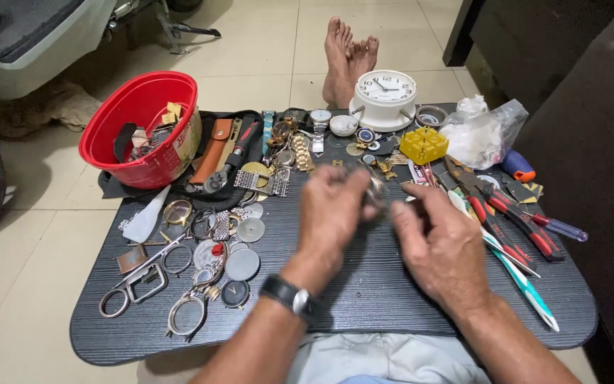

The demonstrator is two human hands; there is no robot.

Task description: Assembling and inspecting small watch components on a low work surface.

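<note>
- I see one dark grey counter (364, 299) across my lap, carrying nearly everything
- One red bowl (119, 114) sits at the far left corner; inside it I count one black strap, some cardboard scraps and a few metal bits too tangled to number
- One white round clock (385, 96) stands at the far edge, with one clear plastic bag (488, 128) to its right, its contents unclear
- One yellow block (423, 144) lies between clock and bag
- Two red-handled pliers (516, 217) lie on the right, one toothbrush (527, 284) just beside them
- My two hands meet at the middle: left hand (335, 206) has its grip closed on a small metal watch part (376, 190), blurred; right hand (438, 245) pinches toward that part, whether its grip touches it I cannot tell
- One wristwatch (294, 297) on my left wrist
- Loose watch cases and rings at left: too many to count
</note>
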